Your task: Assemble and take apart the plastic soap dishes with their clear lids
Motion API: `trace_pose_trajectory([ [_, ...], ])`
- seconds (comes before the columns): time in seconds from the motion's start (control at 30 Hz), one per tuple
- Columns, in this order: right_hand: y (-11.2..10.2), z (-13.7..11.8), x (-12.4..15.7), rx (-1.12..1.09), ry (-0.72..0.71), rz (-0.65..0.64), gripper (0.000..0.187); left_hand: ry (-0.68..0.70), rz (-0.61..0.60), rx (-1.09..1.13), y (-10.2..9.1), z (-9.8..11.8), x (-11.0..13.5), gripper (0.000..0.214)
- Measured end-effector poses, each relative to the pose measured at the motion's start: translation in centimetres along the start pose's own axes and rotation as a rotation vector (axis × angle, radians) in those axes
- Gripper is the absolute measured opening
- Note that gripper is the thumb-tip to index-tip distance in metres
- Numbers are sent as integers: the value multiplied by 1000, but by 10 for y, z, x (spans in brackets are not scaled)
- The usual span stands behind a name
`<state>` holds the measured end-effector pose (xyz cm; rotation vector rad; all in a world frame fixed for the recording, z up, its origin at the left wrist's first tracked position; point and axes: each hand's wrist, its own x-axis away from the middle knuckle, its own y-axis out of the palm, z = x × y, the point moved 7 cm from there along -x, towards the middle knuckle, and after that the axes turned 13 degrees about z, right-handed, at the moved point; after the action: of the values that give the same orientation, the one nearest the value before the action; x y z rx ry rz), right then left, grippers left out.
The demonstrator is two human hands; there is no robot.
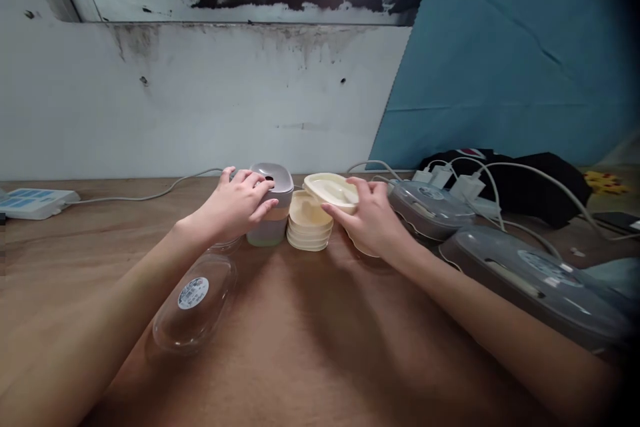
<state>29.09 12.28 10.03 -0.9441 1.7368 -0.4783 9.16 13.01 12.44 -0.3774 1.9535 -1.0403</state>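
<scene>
My right hand (373,217) grips the side of a cream oval plastic dish (333,189), thumb in front and fingers behind. The dish is tilted, just above and right of a stack of similar cream dishes (309,230). Part of another pale rim shows below my right hand, mostly hidden. My left hand (240,203) has its fingers spread, their tips at the grey lid (277,177) of a stack of coloured tubs (267,232). Whether they press on the lid, I cannot tell. Near my left forearm lies a clear plastic lid (210,317) with a round label.
Two containers with translucent grey lids (433,200) (540,267) stand on the right. White chargers (467,185) and cables lie behind them, beside a black cloth item (543,180). A power strip (37,203) sits far left on the wooden table (280,360). The wall (200,113) rises behind.
</scene>
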Motion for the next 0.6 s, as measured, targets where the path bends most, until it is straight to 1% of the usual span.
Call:
trace_pose_trajectory([
  [0.07,18,-15,-4,48,-16,-12,68,-2,14,5,2,0,0,37],
  [0.17,40,-30,3,102,-54,-42,64,1,21,14,1,-2,1,36],
  [0.23,48,-35,10,134,-84,-70,63,2,22,16,0,-2,1,36],
  [0.33,50,-35,18,179,-122,-105,64,5,17,13,0,-2,0,36],
  [0.4,46,-29,19,216,-131,-111,65,4,10,16,-1,-2,0,37],
  [0.47,38,-16,16,272,-112,-95,63,-3,10,21,-2,-3,0,36],
  [0.6,22,26,13,417,-13,-57,59,-17,32,38,-10,-3,0,35],
])
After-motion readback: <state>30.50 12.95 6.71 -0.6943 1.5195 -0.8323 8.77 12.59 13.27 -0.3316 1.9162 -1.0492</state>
